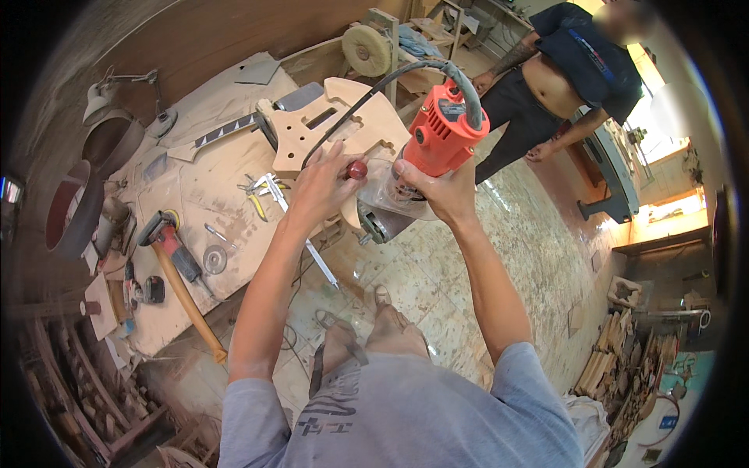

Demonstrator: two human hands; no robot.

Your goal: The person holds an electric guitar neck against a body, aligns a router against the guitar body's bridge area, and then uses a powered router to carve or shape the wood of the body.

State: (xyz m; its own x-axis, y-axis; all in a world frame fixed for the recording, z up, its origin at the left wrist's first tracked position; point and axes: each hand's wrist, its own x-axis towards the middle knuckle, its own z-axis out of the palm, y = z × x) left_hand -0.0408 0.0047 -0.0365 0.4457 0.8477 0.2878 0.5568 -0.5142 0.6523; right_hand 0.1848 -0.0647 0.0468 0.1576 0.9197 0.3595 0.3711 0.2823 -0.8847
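Note:
An orange-red trim router [446, 129] with a clear base [386, 187] stands over the edge of an unfinished wooden electric guitar body [300, 142]. My right hand [445, 191] is wrapped round the router's lower housing, its thumb towards the base. At the base's left side, my left hand [328, 183] is closed on the dark red knob [357, 169]. The bit is hidden. Below the base a dark metal clamp or vise part [382, 225] shows at the bench edge. The guitar's neck [222, 132], with pale inlays, points left across the bench.
A caliper [273, 191] and yellow-handled pliers [256, 204] lie left of my left forearm. Farther left are a red-and-black grinder [175, 246] and sanding belts [70, 207]. The router's cord [355, 105] crosses the guitar body. A person [558, 74] stands beyond the bench on the right.

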